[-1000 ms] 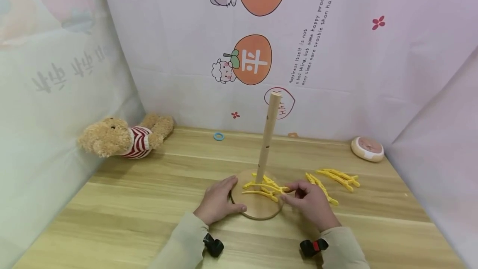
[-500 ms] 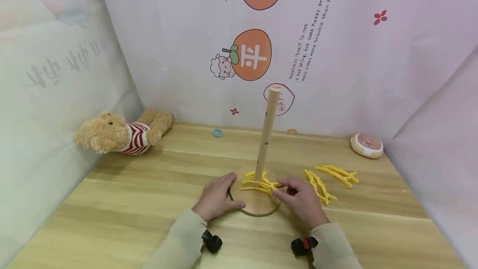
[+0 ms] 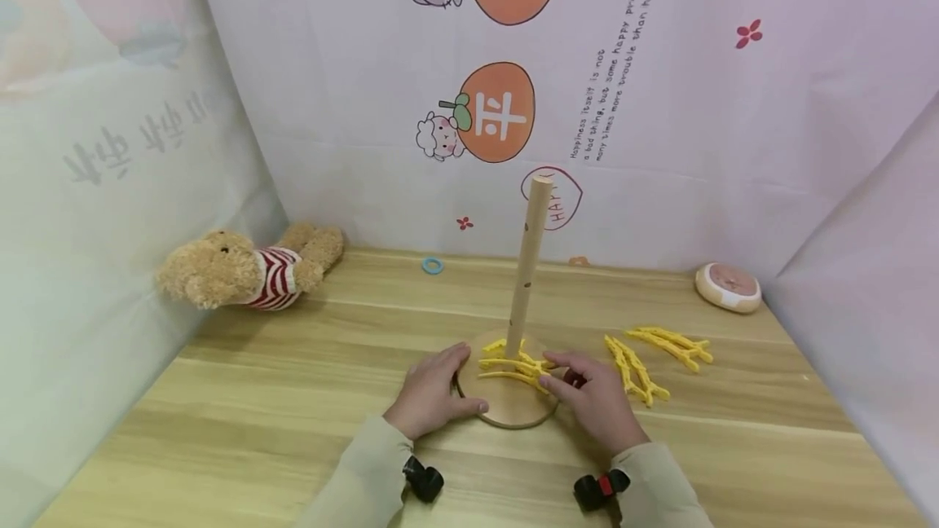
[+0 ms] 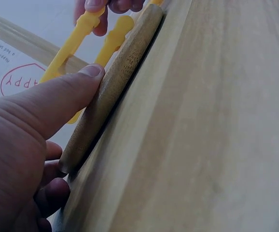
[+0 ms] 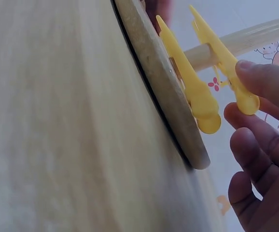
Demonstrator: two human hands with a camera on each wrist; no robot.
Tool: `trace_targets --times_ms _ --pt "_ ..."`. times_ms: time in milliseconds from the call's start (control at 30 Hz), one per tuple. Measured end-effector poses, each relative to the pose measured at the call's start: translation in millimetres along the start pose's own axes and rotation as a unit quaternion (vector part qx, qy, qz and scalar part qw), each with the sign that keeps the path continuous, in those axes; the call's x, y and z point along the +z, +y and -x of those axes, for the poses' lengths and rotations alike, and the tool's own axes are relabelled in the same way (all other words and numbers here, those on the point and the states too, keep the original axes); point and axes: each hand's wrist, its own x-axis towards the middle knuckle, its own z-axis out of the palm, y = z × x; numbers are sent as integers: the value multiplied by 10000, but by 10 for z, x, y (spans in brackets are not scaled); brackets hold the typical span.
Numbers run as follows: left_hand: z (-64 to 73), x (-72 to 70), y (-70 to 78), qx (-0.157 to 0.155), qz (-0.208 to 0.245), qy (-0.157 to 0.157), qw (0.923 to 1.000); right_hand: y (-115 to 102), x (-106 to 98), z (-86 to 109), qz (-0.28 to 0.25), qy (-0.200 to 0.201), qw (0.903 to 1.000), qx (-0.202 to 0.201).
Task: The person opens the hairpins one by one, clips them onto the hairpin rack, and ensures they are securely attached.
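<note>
A round wooden base (image 3: 513,412) carries an upright wooden post (image 3: 528,267) with small holes along it. My left hand (image 3: 433,393) grips the base's left rim, thumb over the near edge and fingers round the side. With thumb and forefinger my right hand (image 3: 597,402) pinches the end of a yellow forked plastic branch (image 5: 229,67), held beside the foot of the post. Another yellow branch piece (image 5: 185,70) lies lower, close over the base. Its far parts are partly hidden behind the post and the held piece.
Two more yellow branch pieces, a nearer one (image 3: 637,371) and a farther one (image 3: 671,345), lie right of the base. A blue ring (image 3: 433,266), a teddy bear (image 3: 249,271) and a round pink-and-white object (image 3: 729,288) sit toward the back, before the printed backdrop (image 3: 352,104).
My right hand has moved slightly left, bringing the yellow branch piece closer in over the base. My left hand keeps its hold on the rim.
</note>
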Motion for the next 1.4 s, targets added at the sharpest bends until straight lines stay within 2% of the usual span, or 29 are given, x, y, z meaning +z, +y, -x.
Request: trace_targets --times_ms 267,467,633,800,1033,1400 --pt "-2 -16 -30 70 27 86 9999 -12 20 -12 -410 11 9987 317" --pt "0 51 -42 10 81 69 9999 3 -3 41 -554 41 9980 309" --pt "13 28 -25 5 75 37 10000 15 -17 45 -624 -53 9975 336" --pt "14 -3 -9 -10 -1 37 10000 36 -41 11 -505 -85 9982 308" --pt "11 6 7 -19 60 34 10000 67 -154 25 -270 149 9992 265" --pt "-4 31 -37 -26 150 58 9999 175 -373 9 41 571 9971 504"
